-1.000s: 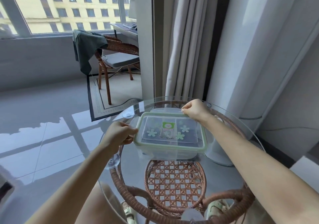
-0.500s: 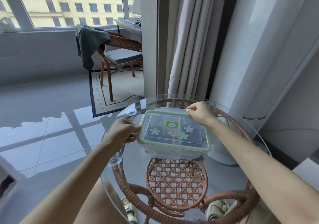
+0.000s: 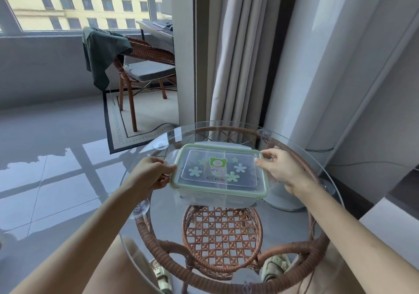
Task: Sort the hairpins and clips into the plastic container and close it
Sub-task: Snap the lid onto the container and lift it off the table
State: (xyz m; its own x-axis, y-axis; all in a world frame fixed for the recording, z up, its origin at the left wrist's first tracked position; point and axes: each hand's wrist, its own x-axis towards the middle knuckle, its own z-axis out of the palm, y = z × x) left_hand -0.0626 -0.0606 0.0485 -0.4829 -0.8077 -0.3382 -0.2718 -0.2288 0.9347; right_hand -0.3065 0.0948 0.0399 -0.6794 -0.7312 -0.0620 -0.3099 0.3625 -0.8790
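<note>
two hands hold one plastic container [image 3: 221, 199] on a round glass table [image 3: 292, 230], in the far half of the top and between the person's forearms. its lid [image 3: 199, 181], clear with a pale green rim, sits flat on the box. the container's long axis runs left to right across the view, with the right end turned a little nearer the person, so the short ends face the two hands. the bear sticker [image 3: 218, 162] on the lid stands upright as seen from the person's side, its head toward the far edge, with pale flower prints around it. dark shapes show through the lid, too blurred to name.

the left hand [image 3: 150, 173] has its fingers curled round the left short end, thumb on top beside a clear latch flap [image 3: 170, 160] that sticks outward. the right hand [image 3: 282, 169] pinches the right short end, thumb tip at the lid's rim and fingers bent over the edge; the latch there is hidden behind it. another clear flap juts out along the far long side.

beyond the table, a wicker chair [image 3: 147, 67] stands on a rug with a green garment [image 3: 102, 44] draped over its back, and a pale curtain [image 3: 233, 44] hangs just behind the table.
</note>
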